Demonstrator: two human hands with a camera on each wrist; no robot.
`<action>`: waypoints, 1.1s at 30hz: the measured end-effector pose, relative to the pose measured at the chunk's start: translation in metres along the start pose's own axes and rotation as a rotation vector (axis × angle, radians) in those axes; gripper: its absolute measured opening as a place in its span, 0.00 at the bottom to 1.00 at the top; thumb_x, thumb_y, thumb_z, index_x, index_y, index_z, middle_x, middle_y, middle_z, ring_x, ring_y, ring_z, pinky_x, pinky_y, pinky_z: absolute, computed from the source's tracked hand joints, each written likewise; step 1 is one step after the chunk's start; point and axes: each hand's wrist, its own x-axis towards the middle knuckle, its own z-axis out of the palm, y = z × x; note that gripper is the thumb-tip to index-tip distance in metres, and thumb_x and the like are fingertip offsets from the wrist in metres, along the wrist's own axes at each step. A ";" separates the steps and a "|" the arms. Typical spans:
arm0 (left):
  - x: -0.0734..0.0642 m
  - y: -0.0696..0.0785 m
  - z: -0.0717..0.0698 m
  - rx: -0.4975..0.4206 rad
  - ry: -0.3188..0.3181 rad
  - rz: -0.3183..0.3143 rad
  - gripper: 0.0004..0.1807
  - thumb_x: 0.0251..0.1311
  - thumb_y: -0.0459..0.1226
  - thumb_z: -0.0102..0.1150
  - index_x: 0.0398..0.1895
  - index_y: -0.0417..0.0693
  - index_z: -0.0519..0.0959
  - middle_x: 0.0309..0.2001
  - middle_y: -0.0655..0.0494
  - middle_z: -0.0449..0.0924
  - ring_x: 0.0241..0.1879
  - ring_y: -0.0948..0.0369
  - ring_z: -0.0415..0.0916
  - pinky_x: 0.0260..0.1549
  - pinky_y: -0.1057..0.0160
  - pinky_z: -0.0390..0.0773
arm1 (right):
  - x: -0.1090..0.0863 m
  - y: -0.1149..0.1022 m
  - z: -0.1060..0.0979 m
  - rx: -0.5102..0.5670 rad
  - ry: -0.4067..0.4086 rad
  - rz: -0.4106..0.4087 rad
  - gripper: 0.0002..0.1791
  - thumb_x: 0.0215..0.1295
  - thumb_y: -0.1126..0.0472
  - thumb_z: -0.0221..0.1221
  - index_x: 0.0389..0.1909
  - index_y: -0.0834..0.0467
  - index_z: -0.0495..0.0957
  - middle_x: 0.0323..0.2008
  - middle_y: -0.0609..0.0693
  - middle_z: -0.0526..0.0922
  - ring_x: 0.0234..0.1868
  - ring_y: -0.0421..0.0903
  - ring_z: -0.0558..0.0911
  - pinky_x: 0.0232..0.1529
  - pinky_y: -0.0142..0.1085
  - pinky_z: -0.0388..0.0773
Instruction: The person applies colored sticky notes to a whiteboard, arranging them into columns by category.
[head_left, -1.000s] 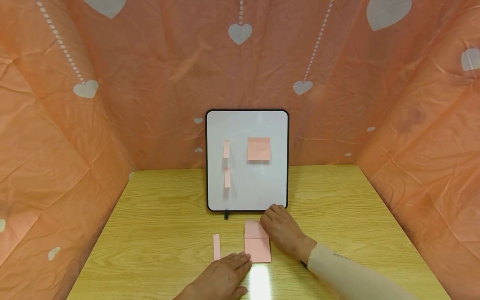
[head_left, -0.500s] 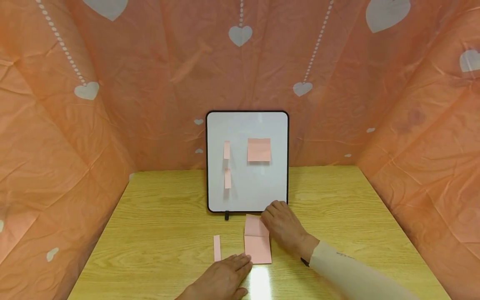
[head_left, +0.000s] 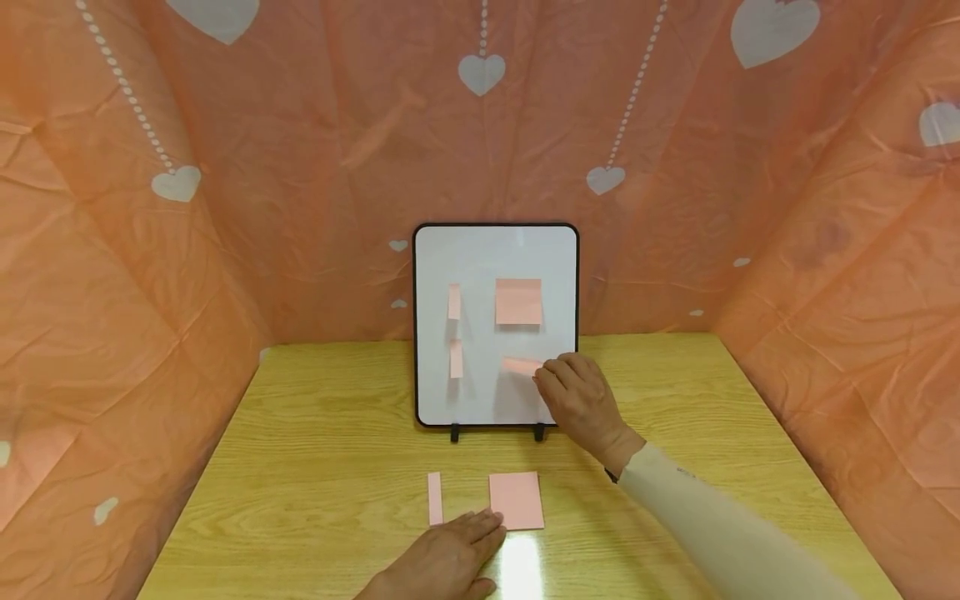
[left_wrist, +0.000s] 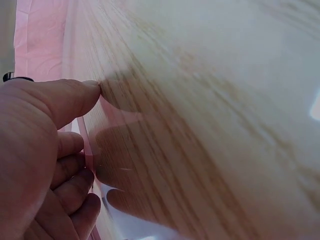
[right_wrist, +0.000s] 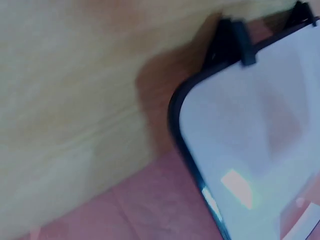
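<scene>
My right hand (head_left: 581,404) pinches a loose pink sticky note (head_left: 519,366) at its right edge, in front of the lower right of the whiteboard (head_left: 480,250). The note looks tilted and casts a shadow on the board; I cannot tell whether it touches. Below, the pink sticky note pad (head_left: 517,498) lies flat on the table. My left hand (head_left: 444,557) lies with fingers extended, its fingertips on the pad's lower left corner. The left wrist view shows that hand (left_wrist: 30,145) low over the glossy tabletop. A narrow pink sticky strip pad (head_left: 435,497) lies just beyond its fingers.
On the board are a square pink note (head_left: 518,302), an upper narrow strip (head_left: 454,302) and a lower one (head_left: 456,358). Black feet (head_left: 454,432) hold the board upright on the wooden table (head_left: 322,433). An orange cloth (head_left: 337,167) with hearts surrounds the table.
My right hand has peeled the top note fully off the pad and carried it up and forward to the whiteboard. The left hand has stayed on the pad's corner.
</scene>
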 end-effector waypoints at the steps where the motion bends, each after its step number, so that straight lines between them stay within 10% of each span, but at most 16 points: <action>1: 0.000 0.000 0.000 0.000 0.001 0.001 0.34 0.75 0.56 0.59 0.74 0.44 0.74 0.73 0.50 0.75 0.73 0.57 0.73 0.68 0.62 0.77 | 0.002 0.003 0.003 -0.015 0.040 -0.030 0.04 0.71 0.66 0.65 0.35 0.63 0.83 0.34 0.54 0.86 0.38 0.54 0.83 0.44 0.45 0.84; 7: 0.000 -0.001 0.000 -0.018 -0.009 -0.004 0.34 0.75 0.55 0.58 0.75 0.44 0.74 0.74 0.50 0.74 0.73 0.57 0.72 0.69 0.62 0.76 | 0.011 0.016 0.015 -0.061 0.151 -0.153 0.08 0.74 0.67 0.63 0.32 0.64 0.83 0.32 0.55 0.86 0.35 0.54 0.82 0.42 0.44 0.84; 33: -0.001 -0.005 0.006 -0.092 0.025 -0.001 0.32 0.78 0.54 0.54 0.74 0.43 0.75 0.73 0.50 0.75 0.72 0.56 0.74 0.67 0.60 0.79 | 0.014 0.031 0.034 -0.082 0.088 -0.187 0.04 0.72 0.69 0.64 0.35 0.64 0.84 0.33 0.55 0.86 0.36 0.52 0.84 0.49 0.45 0.87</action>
